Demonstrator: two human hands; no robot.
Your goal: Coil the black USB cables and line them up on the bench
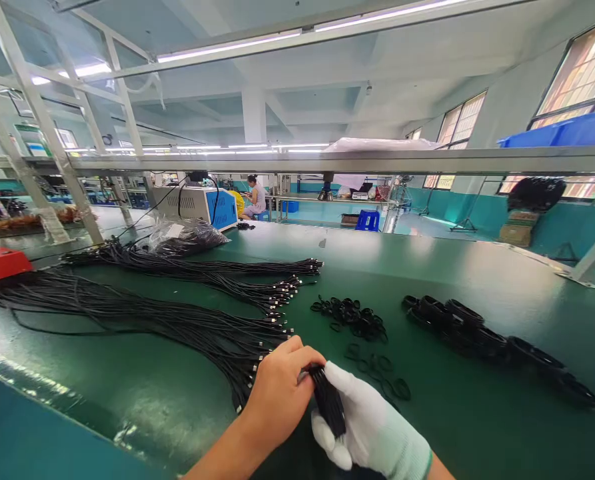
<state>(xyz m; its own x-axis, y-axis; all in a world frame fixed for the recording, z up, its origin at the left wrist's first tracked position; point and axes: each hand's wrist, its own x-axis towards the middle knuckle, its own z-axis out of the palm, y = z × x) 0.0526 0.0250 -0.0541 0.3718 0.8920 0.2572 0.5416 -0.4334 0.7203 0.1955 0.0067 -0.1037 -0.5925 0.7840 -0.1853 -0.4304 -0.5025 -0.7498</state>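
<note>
Held thing: black cable bundle (328, 400), folded into a short hank, lower centre of the frame, just above the green surface (477, 427).
Left: bare left hand (277, 393), grip pinched tight on the hank's upper end.
Right: white-gloved right hand (372, 430), grip wrapped round its middle from beneath.
Handling: probably light, limp and springy. The folds likely splay if let go, so hold across all strands at mid-length, not by the plugs.
Around: loose cables (177, 320) fanned at left; small black rings (352, 313) at centre; coiled bundles (477, 333) in a row at right.
</note>
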